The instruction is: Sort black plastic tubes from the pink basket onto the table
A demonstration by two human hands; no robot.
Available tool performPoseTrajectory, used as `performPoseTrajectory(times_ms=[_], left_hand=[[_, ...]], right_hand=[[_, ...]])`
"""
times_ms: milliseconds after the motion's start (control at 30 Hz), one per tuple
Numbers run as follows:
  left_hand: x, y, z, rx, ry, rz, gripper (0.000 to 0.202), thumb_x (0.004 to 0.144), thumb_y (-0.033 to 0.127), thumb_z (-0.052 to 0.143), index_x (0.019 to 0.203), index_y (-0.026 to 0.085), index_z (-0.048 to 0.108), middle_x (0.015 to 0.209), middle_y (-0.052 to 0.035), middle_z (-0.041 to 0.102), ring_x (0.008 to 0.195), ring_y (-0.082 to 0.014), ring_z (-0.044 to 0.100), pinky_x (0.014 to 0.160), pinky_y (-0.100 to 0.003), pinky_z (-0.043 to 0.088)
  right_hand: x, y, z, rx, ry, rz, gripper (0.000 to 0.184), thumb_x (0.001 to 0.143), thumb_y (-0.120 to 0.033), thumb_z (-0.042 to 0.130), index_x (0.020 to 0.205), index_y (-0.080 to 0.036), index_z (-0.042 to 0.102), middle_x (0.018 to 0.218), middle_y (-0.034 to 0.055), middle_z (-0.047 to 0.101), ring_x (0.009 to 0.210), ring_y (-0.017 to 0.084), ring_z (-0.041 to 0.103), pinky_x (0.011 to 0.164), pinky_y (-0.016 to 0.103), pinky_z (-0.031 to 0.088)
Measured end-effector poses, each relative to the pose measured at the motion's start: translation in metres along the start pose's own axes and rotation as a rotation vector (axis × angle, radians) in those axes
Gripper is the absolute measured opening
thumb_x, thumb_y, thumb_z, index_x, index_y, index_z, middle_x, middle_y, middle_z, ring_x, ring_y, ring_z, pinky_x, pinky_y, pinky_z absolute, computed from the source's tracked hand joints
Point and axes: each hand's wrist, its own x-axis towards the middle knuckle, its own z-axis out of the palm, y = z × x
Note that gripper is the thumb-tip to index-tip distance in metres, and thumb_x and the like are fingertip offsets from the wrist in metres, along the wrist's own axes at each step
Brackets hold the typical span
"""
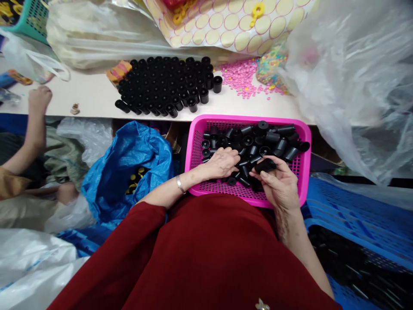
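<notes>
While the right hand (280,183) is pinching 1 tube (266,165) in bent fingers over the basket (250,118), and the left hand (222,163), whose hold I cannot tell, is resting half-curled on the pile (248,141), a loose pinch could be letting the tube slip.

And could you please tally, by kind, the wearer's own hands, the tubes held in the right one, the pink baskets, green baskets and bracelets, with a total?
Hands (left hand, right hand): 2
Held tube: 1
Pink basket: 1
Green basket: 1
Bracelet: 1
Total: 6
Piled tubes are too crowded to count.
</notes>
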Motion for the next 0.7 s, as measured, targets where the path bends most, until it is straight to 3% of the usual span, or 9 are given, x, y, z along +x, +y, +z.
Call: performPoseTrajectory(times_ms=[133, 200, 267, 400, 467, 567, 700], left_hand=[[-0.007, -0.007, 0.000, -0.657, 0.144, -0.111, 0.030, 0.088, 0.041, 0.072, 0.102, 0.016, 0.067, 0.098, -0.0052, 0.068, 0.091, -0.0190, 0.065, 0.085, -0.033, 0.053], [-0.011, -0.007, -0.001, -0.923, 0.115, -0.167, 0.035, 0.085, 0.044, 0.074, 0.103, 0.015, 0.065, 0.090, -0.0028, 0.068, 0.082, -0.0163, 0.066, 0.078, -0.031, 0.053], [-0.015, -0.007, -0.003, -0.994, 0.071, -0.181, 0.037, 0.083, 0.046, 0.076, 0.100, 0.015, 0.066, 0.084, -0.0017, 0.068, 0.076, -0.0151, 0.066, 0.075, -0.030, 0.053], [-0.017, -0.009, -0.012, -0.592, 0.056, -0.041, 0.038, 0.076, 0.045, 0.085, 0.098, 0.016, 0.071, 0.093, -0.0044, 0.072, 0.090, -0.0193, 0.067, 0.083, -0.032, 0.051], [-0.013, -0.010, -0.015, -0.359, 0.080, 0.025, 0.036, 0.079, 0.044, 0.083, 0.101, 0.017, 0.073, 0.102, -0.0063, 0.073, 0.101, -0.0217, 0.066, 0.090, -0.033, 0.050], [0.000, -0.003, -0.013, -0.099, 0.088, -0.045, 0.019, 0.096, 0.032, 0.063, 0.101, 0.017, 0.073, 0.103, -0.0079, 0.072, 0.100, -0.0208, 0.066, 0.089, -0.032, 0.050], [0.018, 0.018, -0.001, 0.198, 0.026, -0.183, 0.031, 0.096, 0.013, 0.047, 0.117, 0.015, 0.070, 0.103, -0.0116, 0.072, 0.094, -0.0222, 0.070, 0.078, -0.031, 0.050]], right_hand=[[0.002, -0.001, -0.003, -0.061, 0.054, -0.066, 0.043, 0.065, -0.032, 0.093, 0.102, -0.029, 0.073, 0.097, -0.0004, 0.073, 0.088, 0.018, 0.073, 0.082, 0.038, 0.067], [0.004, -0.001, -0.005, -0.135, 0.048, -0.091, 0.043, 0.065, -0.033, 0.093, 0.103, -0.029, 0.074, 0.098, 0.0000, 0.074, 0.088, 0.019, 0.073, 0.085, 0.038, 0.066], [0.005, 0.000, -0.006, -0.220, 0.044, -0.099, 0.044, 0.065, -0.035, 0.092, 0.105, -0.029, 0.074, 0.097, 0.0006, 0.075, 0.086, 0.019, 0.073, 0.085, 0.038, 0.065], [0.007, 0.001, -0.012, -0.346, 0.105, -0.120, 0.046, 0.065, -0.037, 0.091, 0.106, -0.028, 0.073, 0.091, 0.0001, 0.075, 0.081, 0.019, 0.072, 0.076, 0.035, 0.064], [0.008, 0.002, -0.016, -0.361, 0.150, -0.146, 0.047, 0.064, -0.038, 0.092, 0.105, -0.028, 0.072, 0.089, -0.0005, 0.074, 0.077, 0.018, 0.071, 0.073, 0.034, 0.064], [0.008, 0.005, -0.021, -0.382, 0.181, -0.163, 0.048, 0.064, -0.042, 0.091, 0.105, -0.026, 0.071, 0.086, -0.0005, 0.073, 0.076, 0.018, 0.071, 0.070, 0.034, 0.063], [0.007, 0.011, -0.019, -0.450, 0.148, -0.152, 0.050, 0.067, -0.047, 0.088, 0.108, -0.025, 0.070, 0.085, 0.0000, 0.071, 0.072, 0.018, 0.069, 0.066, 0.035, 0.063]])
